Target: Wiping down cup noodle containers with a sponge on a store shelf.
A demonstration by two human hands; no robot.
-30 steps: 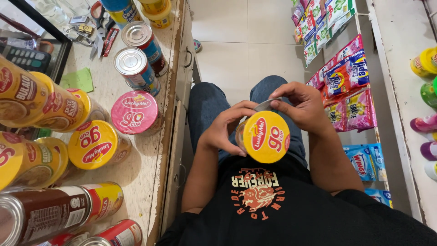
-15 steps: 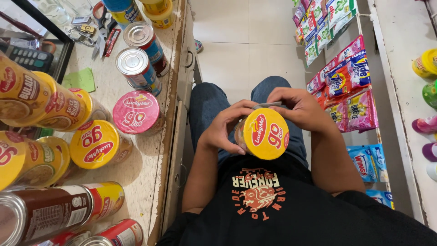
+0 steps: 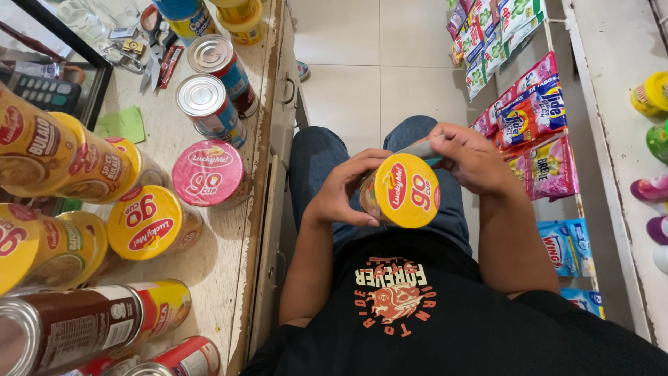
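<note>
The yellow-lid cup [image 3: 402,191] sits over the person's lap, held sideways so its lid faces the camera. The left hand [image 3: 339,195] wraps its side, grip clenched on the cup with the thumb under and the fingers curled over the top edge. The right hand [image 3: 472,159] is on the far side of the cup, grip closed around a slim grey-and-teal pen-like tool [image 3: 419,149] that lies against the cup's bottom end; how the tip meets the cup is hidden.

Left of the cup stands the tabletop [image 3: 209,251], its edge worn and chipped. On it, nearest the cup, lie a pink-lid cup [image 3: 207,172] and another yellow-lid cup [image 3: 147,221], both on their sides. Beyond the pink one stand two tins [image 3: 209,104] with silver tops. Further left more yellow cups [image 3: 62,150] are stacked, and long cans [image 3: 83,327] lie near the camera.

Right of the held cup, strips of sachets [image 3: 532,118] hang on a rack
</note>
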